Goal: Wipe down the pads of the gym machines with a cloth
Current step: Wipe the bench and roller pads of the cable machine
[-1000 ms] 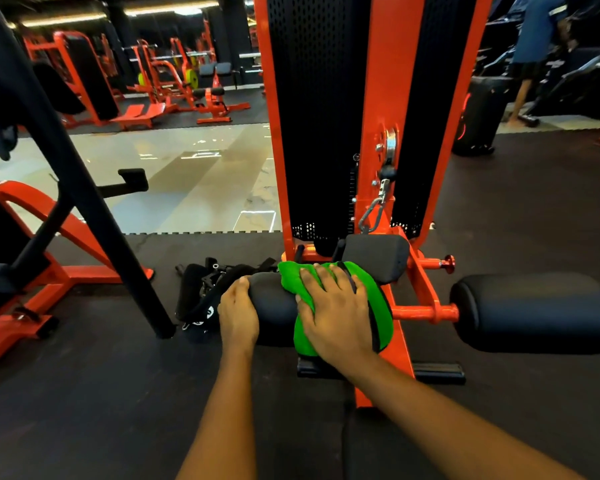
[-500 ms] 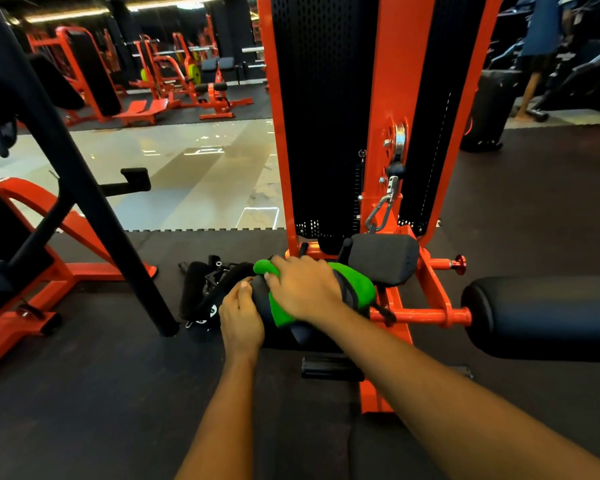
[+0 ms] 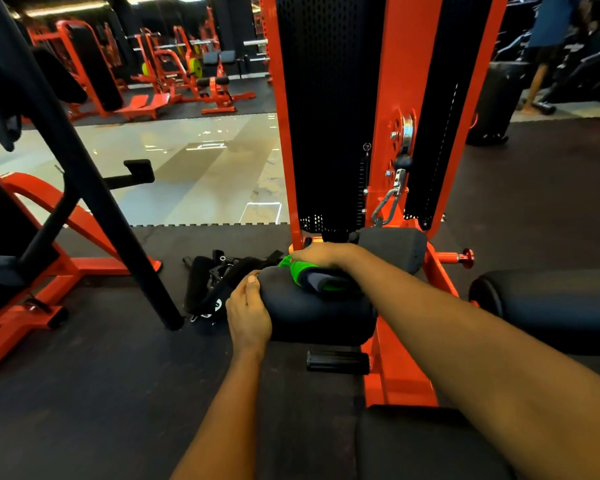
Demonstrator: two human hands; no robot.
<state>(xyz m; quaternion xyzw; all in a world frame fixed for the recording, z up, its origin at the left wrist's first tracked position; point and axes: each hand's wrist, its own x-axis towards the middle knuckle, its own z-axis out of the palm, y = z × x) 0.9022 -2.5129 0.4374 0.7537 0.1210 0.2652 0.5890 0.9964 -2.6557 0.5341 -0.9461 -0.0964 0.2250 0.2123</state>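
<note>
One cloth [image 3: 303, 273], perhaps three pads [image 3: 312, 315].

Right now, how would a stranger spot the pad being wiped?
Find the tall orange tower. At its foot lies a black roller pad. Unlike the bare pad to its right, it has a green cloth on top under the right hand, and the left hand grips its end.

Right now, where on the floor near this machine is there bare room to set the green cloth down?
Free: the dark mat between the black post and the orange frame, nearer than the left hand; also mat beyond the red knob. Crowded: black straps lie left of the roller pad, where the right hand holds the green cloth.
</note>
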